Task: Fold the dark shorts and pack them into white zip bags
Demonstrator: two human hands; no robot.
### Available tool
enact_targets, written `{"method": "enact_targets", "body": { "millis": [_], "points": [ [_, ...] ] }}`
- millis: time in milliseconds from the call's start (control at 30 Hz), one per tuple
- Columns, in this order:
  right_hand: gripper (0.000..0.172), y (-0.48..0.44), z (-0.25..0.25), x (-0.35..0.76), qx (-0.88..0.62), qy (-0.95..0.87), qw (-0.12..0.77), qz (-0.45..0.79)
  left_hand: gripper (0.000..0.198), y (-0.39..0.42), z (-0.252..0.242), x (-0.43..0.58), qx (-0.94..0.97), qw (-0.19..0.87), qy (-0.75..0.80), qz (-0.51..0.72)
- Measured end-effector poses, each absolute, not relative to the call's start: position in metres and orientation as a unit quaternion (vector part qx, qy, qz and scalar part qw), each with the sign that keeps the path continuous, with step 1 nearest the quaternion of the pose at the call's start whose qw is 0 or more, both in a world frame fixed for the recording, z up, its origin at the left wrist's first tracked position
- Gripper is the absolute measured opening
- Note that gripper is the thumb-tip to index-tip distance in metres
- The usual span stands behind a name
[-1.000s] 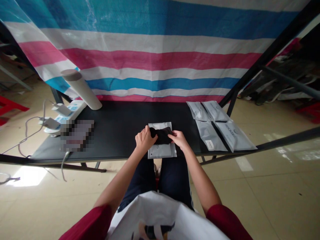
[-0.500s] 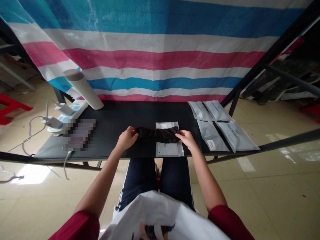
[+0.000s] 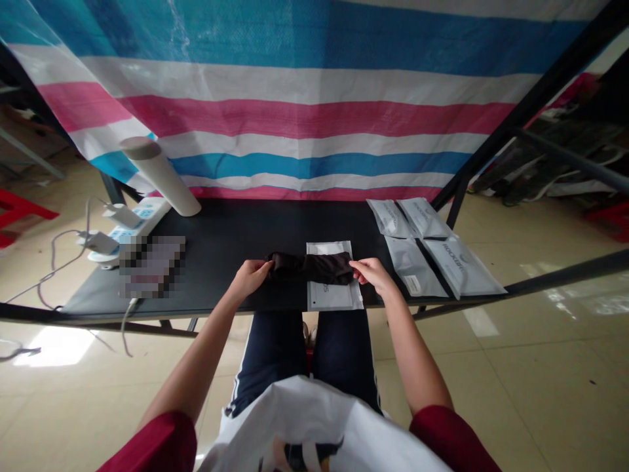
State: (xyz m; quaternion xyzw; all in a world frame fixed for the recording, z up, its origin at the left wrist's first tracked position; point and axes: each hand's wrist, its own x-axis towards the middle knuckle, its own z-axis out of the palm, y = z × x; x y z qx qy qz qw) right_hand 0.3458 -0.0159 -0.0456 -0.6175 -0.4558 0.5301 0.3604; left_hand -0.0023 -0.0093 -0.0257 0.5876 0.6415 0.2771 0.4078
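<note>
A black cloth piece is stretched out lengthwise over a grey plastic pouch near the front edge of the black table. My left hand pinches the cloth's left end. At the cloth's right end, my right hand grips it with closed fingers. The cloth's right half lies over the pouch's upper part.
Several grey pouches lie in rows at the table's right. A white tube leans at the back left beside a power strip with plugs and cables. A striped tarp hangs behind. Black frame bars run at the right.
The cloth was bunched between both hands over the pouch. My left hand pulled its end leftward and the cloth now lies stretched long. The pouch sits slightly further right in view.
</note>
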Motion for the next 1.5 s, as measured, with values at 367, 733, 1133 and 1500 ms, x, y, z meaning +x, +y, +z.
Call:
{"method": "enact_targets", "body": {
  "millis": [367,733,1133,1500],
  "points": [
    [0.013,0.056,-0.017,0.325,-0.557,-0.143,0.476,0.666,0.013,0.060,-0.006,0.018,0.269,0.681,0.562,0.384],
    [0.017,0.040,-0.034,0.334,-0.668,-0.566,0.313,0.367,0.025,0.046,-0.017,0.017,0.496,0.471,0.653,0.325],
    [0.010,0.051,-0.038,0.337,-0.651,-0.640,0.310,0.267,0.023,0.061,-0.030,0.010,0.701,0.211,0.629,0.262],
    [0.005,-0.067,-0.037,0.341,-0.514,-0.678,0.439,0.288,0.006,-0.064,-0.030,-0.002,0.772,0.217,0.448,0.395]
  ]
}}
